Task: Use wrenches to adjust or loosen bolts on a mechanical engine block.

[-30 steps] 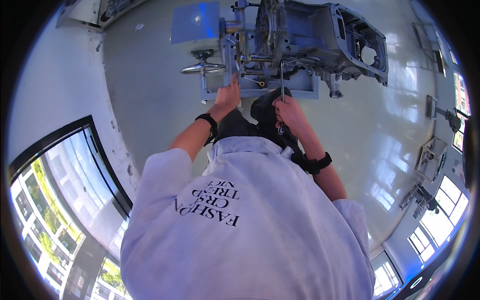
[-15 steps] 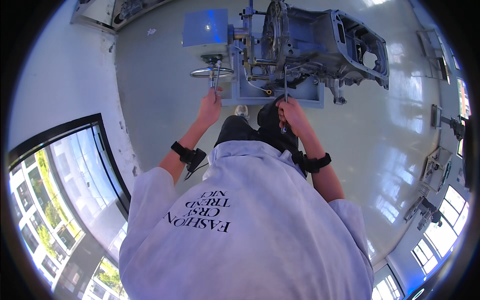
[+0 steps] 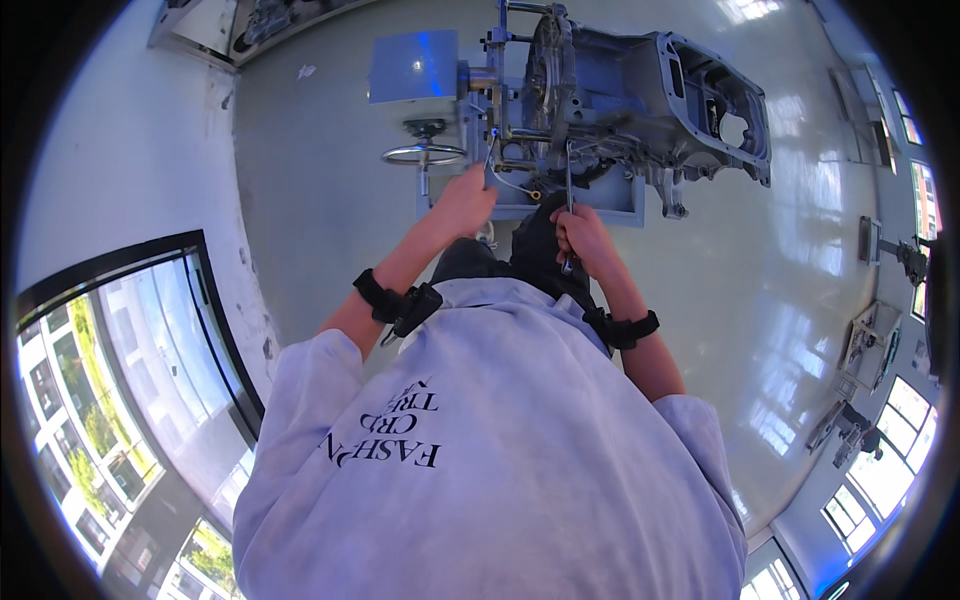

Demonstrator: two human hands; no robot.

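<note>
A large grey metal gearbox housing (image 3: pixel 620 85) is mounted on a stand in front of me. My left hand (image 3: pixel 466 203) is closed around a slim metal wrench (image 3: pixel 490 160), whose far end reaches the stand's upright bracket (image 3: pixel 495 105). To the right, my right hand (image 3: pixel 586 241) grips a long shiny wrench (image 3: pixel 570 185). It points up to the underside of the housing, and its near end sticks out below my fist. Whether either far end sits on a bolt is too small to tell.
Left of the housing are a grey box (image 3: pixel 413 68) and a chrome handwheel (image 3: pixel 424 154) on the stand. The stand's base frame (image 3: pixel 628 200) lies just past my knees. A wall with a window (image 3: pixel 110 390) is at left; other equipment (image 3: pixel 905 258) stands far right.
My left hand has moved right with its wrench, from beside the handwheel to the bracket by the housing. My right hand keeps its wrench in nearly the same place.
</note>
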